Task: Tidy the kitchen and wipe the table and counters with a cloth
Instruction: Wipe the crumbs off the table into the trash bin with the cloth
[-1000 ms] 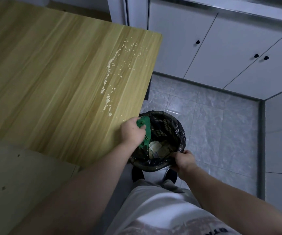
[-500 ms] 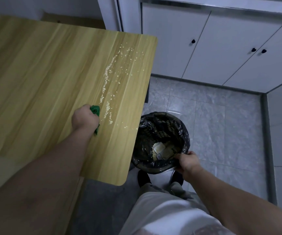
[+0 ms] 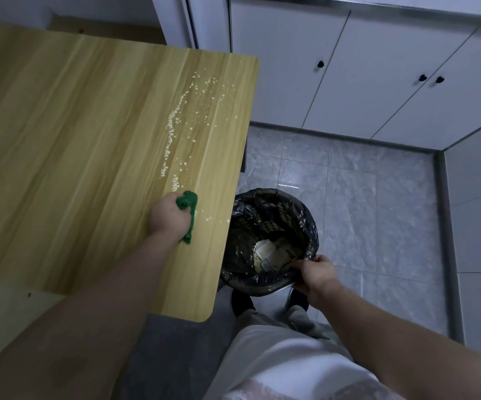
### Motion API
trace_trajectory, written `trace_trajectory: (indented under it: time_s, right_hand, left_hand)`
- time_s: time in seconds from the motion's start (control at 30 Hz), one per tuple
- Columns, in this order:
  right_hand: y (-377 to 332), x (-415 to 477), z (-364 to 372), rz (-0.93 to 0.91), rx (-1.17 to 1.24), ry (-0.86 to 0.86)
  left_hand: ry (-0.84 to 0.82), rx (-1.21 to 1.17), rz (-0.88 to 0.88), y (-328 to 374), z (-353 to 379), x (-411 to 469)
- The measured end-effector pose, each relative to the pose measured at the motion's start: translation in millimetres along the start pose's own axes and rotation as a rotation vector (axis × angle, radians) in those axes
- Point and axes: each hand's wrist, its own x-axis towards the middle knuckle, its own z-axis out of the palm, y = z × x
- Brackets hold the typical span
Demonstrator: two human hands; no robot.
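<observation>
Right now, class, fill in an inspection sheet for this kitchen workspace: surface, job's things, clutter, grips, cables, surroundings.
Surface: wooden table, crumbs scattered in a line near its right edge.
Job's things: green cloth on the table by the crumbs; black-lined bin beside the table edge.
Clutter: paper scraps inside the bin.
Grips: left hand holds the cloth; right hand holds the bin's rim.
Cables: nothing seen.
Surroundings: white cabinets, grey tiled floor.

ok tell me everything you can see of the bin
The bin is round, with a lattice wall showing through its crinkled black plastic liner, which folds over the rim. It is upright, open, just below the table's edge. Pale packaging scraps lie at the bottom. The right hand grips its near rim.
</observation>
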Motion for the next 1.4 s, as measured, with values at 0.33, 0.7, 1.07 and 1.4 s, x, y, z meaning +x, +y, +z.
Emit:
trace_trajectory:
  time_s: [0.33, 0.7, 1.07, 1.4]
  right_hand:
    - [-6.0, 3.3, 2.2, 0.002, 0.0, -0.017]
    - [-17.0, 7.0, 0.6, -0.034, -0.014, 0.003]
    - [-21.1, 19.8, 11.6, -0.011, 0.004, 0.051]
    - [-45.3, 50.2, 10.2, -0.02, -0.149, 0.039]
  left_hand:
    - [-0.211, -0.161, 0.075, 47.7, 55.7, -61.3]
    - [-0.192, -0.305, 0.007, 51.1, 44.8, -61.6]
    - [0.193, -0.14, -0.064, 40.7, -50.2, 38.4]
    - [0.215, 0.107, -0.241, 21.6, -58.6, 100.8]
